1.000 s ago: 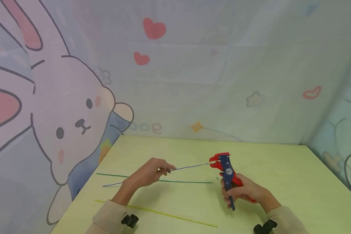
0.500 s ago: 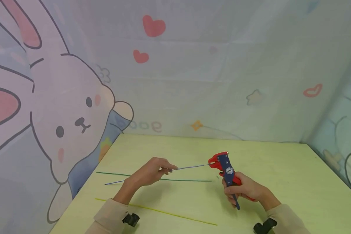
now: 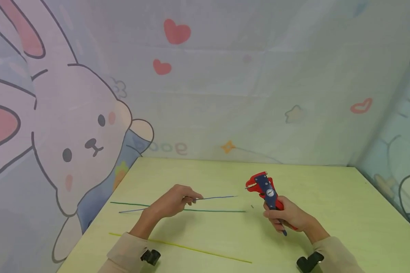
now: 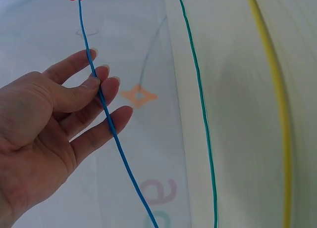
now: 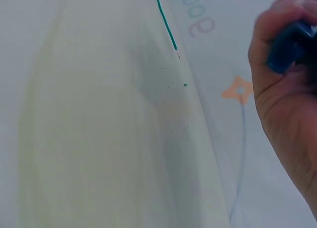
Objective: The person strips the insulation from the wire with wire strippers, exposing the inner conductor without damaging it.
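In the head view my left hand [image 3: 175, 201] pinches a blue wire [image 3: 218, 197] above the table. Thumb and fingertips meet on the wire [image 4: 124, 161] in the left wrist view, and its tail hangs down past the hand. The wire's thin pale tip points right, a short gap from the wire stripper [image 3: 269, 191]. My right hand [image 3: 288, 216] grips this tool by its blue and red handles, its red head tilted up and left. Only a blue handle end [image 5: 287, 55] shows in the right wrist view.
A green wire [image 3: 215, 211] lies across the yellow-green table [image 3: 328, 212], its bare end visible in the right wrist view. Beyond that end is a small green scrap [image 5: 185, 84]. A yellow wire [image 3: 198, 250] lies nearer the front. A printed cloth [image 3: 225, 94] hangs behind.
The blue wire's end was at the stripper's red jaws and is now apart from them. The stripper has tilted further left at its head, and my right hand has shifted slightly right.
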The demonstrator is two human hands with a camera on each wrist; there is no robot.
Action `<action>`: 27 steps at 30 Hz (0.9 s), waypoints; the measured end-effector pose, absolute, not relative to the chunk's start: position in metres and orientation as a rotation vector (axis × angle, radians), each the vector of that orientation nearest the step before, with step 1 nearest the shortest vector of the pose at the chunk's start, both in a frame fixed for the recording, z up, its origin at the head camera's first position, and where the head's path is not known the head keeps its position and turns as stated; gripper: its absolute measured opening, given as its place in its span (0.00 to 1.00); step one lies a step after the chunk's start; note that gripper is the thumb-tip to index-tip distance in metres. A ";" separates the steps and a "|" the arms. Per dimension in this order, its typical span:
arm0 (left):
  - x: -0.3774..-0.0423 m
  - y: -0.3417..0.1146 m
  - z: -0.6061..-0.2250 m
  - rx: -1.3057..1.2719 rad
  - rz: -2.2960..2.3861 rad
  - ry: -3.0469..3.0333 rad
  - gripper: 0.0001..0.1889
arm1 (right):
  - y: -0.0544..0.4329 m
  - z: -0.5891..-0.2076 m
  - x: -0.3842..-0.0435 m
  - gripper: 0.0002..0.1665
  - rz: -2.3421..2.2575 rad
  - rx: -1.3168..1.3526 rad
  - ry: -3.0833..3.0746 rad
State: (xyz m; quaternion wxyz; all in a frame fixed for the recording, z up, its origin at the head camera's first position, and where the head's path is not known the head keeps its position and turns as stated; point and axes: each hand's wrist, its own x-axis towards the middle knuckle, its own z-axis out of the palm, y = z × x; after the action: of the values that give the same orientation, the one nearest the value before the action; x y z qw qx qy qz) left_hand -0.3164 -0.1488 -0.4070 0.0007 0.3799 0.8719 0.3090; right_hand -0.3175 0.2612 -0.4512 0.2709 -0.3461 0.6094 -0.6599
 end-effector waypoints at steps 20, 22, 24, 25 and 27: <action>-0.322 -0.146 -0.419 1.200 0.845 2.699 0.22 | 0.270 -0.454 -0.323 0.12 -1.711 -0.907 1.511; -0.323 -0.146 -0.422 1.215 0.844 2.693 0.21 | 0.271 -0.453 -0.323 0.12 -1.712 -0.900 1.510; -0.324 -0.146 -0.425 1.250 0.834 2.692 0.20 | 0.271 -0.453 -0.323 0.11 -1.711 -0.885 1.511; -0.325 -0.145 -0.427 1.266 0.825 2.695 0.19 | 0.271 -0.452 -0.323 0.11 -1.710 -0.882 1.512; -0.326 -0.145 -0.430 1.284 0.816 2.696 0.17 | 0.271 -0.451 -0.322 0.11 -1.706 -0.860 1.522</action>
State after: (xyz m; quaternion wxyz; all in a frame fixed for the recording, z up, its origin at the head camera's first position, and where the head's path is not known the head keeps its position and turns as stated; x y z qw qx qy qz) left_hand -0.3261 -0.1447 -0.4300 0.0232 0.4146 0.8707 0.2634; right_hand -0.3221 0.2706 -0.4514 0.3424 -0.3309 0.5853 -0.6562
